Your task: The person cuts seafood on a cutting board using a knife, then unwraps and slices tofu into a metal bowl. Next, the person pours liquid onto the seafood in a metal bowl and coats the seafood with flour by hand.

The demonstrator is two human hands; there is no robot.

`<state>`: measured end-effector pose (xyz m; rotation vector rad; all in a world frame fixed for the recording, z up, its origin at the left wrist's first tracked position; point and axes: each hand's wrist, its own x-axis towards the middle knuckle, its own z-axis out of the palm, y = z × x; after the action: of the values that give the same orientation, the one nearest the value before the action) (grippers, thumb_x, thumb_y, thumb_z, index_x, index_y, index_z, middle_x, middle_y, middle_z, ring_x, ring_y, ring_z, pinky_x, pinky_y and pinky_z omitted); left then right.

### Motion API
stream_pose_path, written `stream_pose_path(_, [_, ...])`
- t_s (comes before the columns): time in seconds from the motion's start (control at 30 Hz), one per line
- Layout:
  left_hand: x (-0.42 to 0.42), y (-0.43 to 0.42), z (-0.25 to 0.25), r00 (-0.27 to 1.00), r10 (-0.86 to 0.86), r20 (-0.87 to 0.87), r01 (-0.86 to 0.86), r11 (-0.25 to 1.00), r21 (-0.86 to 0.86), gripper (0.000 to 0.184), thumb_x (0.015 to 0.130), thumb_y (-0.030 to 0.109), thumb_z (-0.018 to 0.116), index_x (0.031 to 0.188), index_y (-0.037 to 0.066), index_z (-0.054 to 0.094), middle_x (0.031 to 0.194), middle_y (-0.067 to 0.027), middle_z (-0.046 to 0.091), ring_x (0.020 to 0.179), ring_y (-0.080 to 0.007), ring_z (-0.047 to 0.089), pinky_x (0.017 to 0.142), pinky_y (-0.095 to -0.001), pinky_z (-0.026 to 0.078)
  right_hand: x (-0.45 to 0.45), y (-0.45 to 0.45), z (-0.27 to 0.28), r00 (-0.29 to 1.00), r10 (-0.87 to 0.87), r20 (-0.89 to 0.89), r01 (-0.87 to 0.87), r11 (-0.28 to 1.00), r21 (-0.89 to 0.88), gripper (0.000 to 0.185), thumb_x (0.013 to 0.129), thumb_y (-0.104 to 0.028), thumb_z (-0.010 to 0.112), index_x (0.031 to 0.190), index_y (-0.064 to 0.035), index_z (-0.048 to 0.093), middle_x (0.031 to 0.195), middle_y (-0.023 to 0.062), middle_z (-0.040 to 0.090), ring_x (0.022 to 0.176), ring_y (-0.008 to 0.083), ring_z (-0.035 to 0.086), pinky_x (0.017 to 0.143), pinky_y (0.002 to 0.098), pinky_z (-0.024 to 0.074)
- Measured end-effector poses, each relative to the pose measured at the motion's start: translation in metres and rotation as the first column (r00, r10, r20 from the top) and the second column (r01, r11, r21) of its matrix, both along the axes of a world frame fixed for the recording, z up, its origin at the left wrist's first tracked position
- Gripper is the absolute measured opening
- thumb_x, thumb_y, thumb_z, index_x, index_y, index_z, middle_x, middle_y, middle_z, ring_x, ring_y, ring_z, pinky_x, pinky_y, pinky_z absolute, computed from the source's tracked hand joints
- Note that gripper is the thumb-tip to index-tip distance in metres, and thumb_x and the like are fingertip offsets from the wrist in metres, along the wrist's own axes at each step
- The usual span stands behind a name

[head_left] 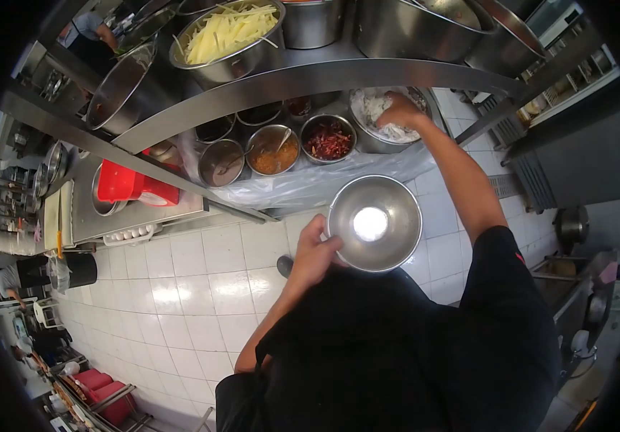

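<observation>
A round metal bowl (pixel 382 252) with nothing in it is held by its left rim in my left hand (pixel 314 252), the thumb over the edge. My right hand (pixel 400 113) reaches under the upper shelf into a large metal pot (pixel 382 146) of white, flaky or powdery stuff (pixel 372 106). Its fingers are sunk in that stuff, so what they grip is hidden. Left of this pot stand a pot of dried red chillies (pixel 328 139), a pot of orange sauce with a spoon (pixel 274 150) and a pot of brownish paste (pixel 221 163).
The upper shelf's metal edge (pixel 310 74) runs above my right hand. On it stands a bowl of yellow strips (pixel 231 36). A red scale (pixel 157 191) sits on the left counter. Other people (pixel 88 30) are far off at the left. White tiles (pixel 193 285) cover the floor.
</observation>
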<state>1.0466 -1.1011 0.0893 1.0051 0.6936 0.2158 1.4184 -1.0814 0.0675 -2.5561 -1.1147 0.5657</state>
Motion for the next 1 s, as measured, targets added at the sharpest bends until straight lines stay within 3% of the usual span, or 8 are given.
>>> stream_pose_path(0.2, [-0.005, -0.002, 0.0, 1.0, -0.002, 0.009, 0.002, 1.0, 0.002, 0.02, 0.075, -0.005, 0.053, 0.094, 0.001, 0.052, 0.088, -0.009, 0.057, 0.07, -0.0179, 0.062, 0.047, -0.0267, 0.055, -0.002, -0.001, 0.036, 0.937, 0.055, 0.346, -0.007, 0.99, -0.139, 0.083, 0.054, -0.032, 0.075, 0.129, -0.0113, 0.048, 0.129, 0.0163, 0.049, 0.118, 0.0312, 0.048, 0.101, 0.036, 0.0385])
stream_pose_path(0.3, [-0.003, -0.002, -0.001, 1.0, -0.009, 0.002, 0.009, 1.0, 0.008, 0.02, 0.075, -0.005, 0.053, 0.094, 0.001, 0.052, 0.088, -0.0088, 0.057, 0.07, -0.0175, 0.062, 0.047, -0.0265, 0.055, -0.024, -0.01, 0.051, 0.924, 0.119, 0.364, -0.121, 0.992, -0.017, 0.084, 0.053, -0.033, 0.075, 0.128, -0.0095, 0.048, 0.128, 0.0176, 0.05, 0.116, 0.0312, 0.05, 0.098, 0.037, 0.0409])
stream_pose_path(0.4, [-0.002, -0.003, -0.001, 1.0, -0.007, 0.01, 0.007, 1.0, -0.002, 0.019, 0.075, -0.004, 0.053, 0.093, 0.001, 0.052, 0.088, -0.0088, 0.057, 0.068, -0.0173, 0.061, 0.046, -0.0264, 0.055, -0.025, -0.004, 0.043, 0.908, 0.102, 0.407, -0.052, 0.99, -0.133, 0.084, 0.053, -0.032, 0.075, 0.128, -0.0076, 0.048, 0.127, 0.0192, 0.051, 0.117, 0.0303, 0.05, 0.097, 0.0369, 0.0424])
stream_pose_path(0.5, [-0.004, -0.005, -0.001, 0.999, -0.034, -0.003, 0.034, 0.999, -0.004, 0.017, 0.076, -0.004, 0.053, 0.092, 0.001, 0.051, 0.087, -0.0089, 0.056, 0.067, -0.0175, 0.061, 0.046, -0.0265, 0.054, -0.014, 0.005, 0.02, 0.994, 0.014, 0.107, 0.001, 0.991, -0.136, 0.085, 0.052, -0.032, 0.075, 0.126, -0.0008, 0.049, 0.124, 0.0229, 0.052, 0.115, 0.0327, 0.051, 0.097, 0.0344, 0.041])
stream_pose_path(0.6, [-0.004, -0.008, -0.002, 0.999, -0.047, -0.016, 0.047, 0.999, 0.012, 0.016, 0.076, -0.004, 0.053, 0.09, 0.001, 0.05, 0.085, -0.0091, 0.056, 0.066, -0.0179, 0.061, 0.045, -0.0268, 0.054, -0.012, 0.007, 0.014, 0.997, -0.007, 0.071, 0.012, 0.998, -0.064, 0.081, 0.052, -0.03, 0.074, 0.123, 0.002, 0.051, 0.12, 0.0235, 0.055, 0.113, 0.0334, 0.052, 0.096, 0.0338, 0.0417])
stream_pose_path(0.7, [-0.003, -0.008, -0.003, 0.999, -0.034, -0.007, 0.034, 0.999, 0.007, 0.015, 0.075, -0.005, 0.053, 0.089, 0.001, 0.05, 0.085, -0.0093, 0.056, 0.067, -0.0183, 0.062, 0.045, -0.027, 0.054, -0.001, 0.003, 0.017, 0.936, 0.016, 0.352, -0.012, 1.0, -0.013, 0.067, 0.058, -0.029, 0.07, 0.118, -0.0019, 0.056, 0.123, 0.0186, 0.054, 0.116, 0.0296, 0.052, 0.097, 0.034, 0.0417])
stream_pose_path(0.8, [-0.007, -0.01, -0.004, 1.0, -0.009, -0.005, 0.009, 1.0, 0.011, 0.016, 0.075, -0.006, 0.052, 0.089, 0.001, 0.051, 0.085, -0.0094, 0.056, 0.068, -0.0186, 0.062, 0.045, -0.0273, 0.054, 0.008, 0.005, 0.038, 0.923, -0.036, 0.384, 0.086, 0.989, -0.116, 0.066, 0.061, -0.028, 0.07, 0.12, -0.0039, 0.055, 0.125, 0.0186, 0.052, 0.119, 0.0292, 0.049, 0.098, 0.0351, 0.0412])
stream_pose_path(1.0, [-0.005, -0.009, -0.006, 1.0, 0.015, 0.008, -0.015, 1.0, 0.003, 0.016, 0.075, -0.006, 0.052, 0.089, 0.0, 0.051, 0.086, -0.0096, 0.056, 0.069, -0.0186, 0.061, 0.046, -0.0272, 0.054, -0.029, -0.005, 0.041, 0.871, 0.039, 0.49, -0.051, 0.999, 0.011, 0.083, 0.058, -0.032, 0.074, 0.131, -0.0074, 0.043, 0.127, 0.0186, 0.051, 0.12, 0.0305, 0.048, 0.099, 0.0373, 0.0401])
